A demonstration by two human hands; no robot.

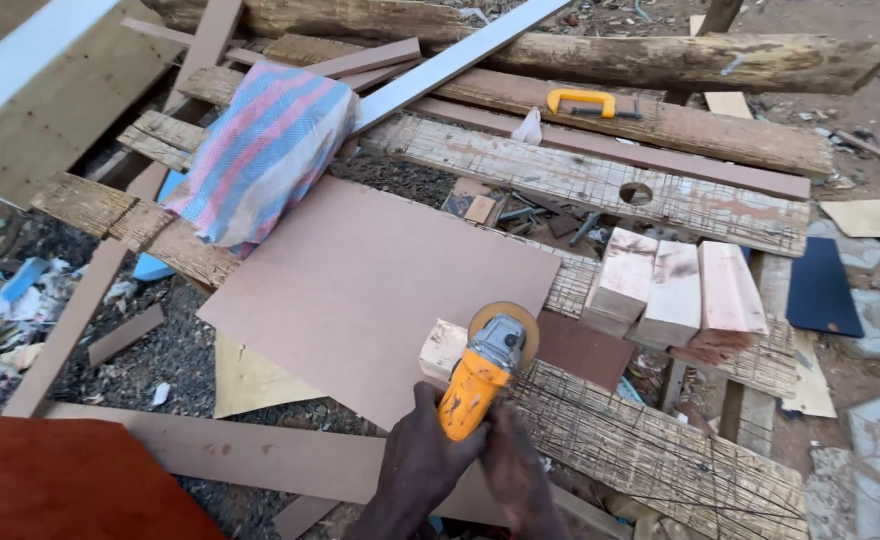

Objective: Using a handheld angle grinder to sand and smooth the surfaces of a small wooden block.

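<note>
Gripping an orange angle grinder (pixel 480 385) two-handed over a small wood block (pixel 444 348).
Head view: left hand (pixel 422 450) and right hand (pixel 512 462) were wrapped around its body for steadiness; the disc met the block beside a brown board (pixel 360 280).

My forearms leave the frame at the bottom edge. My left hand (pixel 422 455) and right hand (pixel 513 468) cover the rear body of the angle grinder (pixel 480 375). Its disc hides part of the small wood block (pixel 444 347).
</note>
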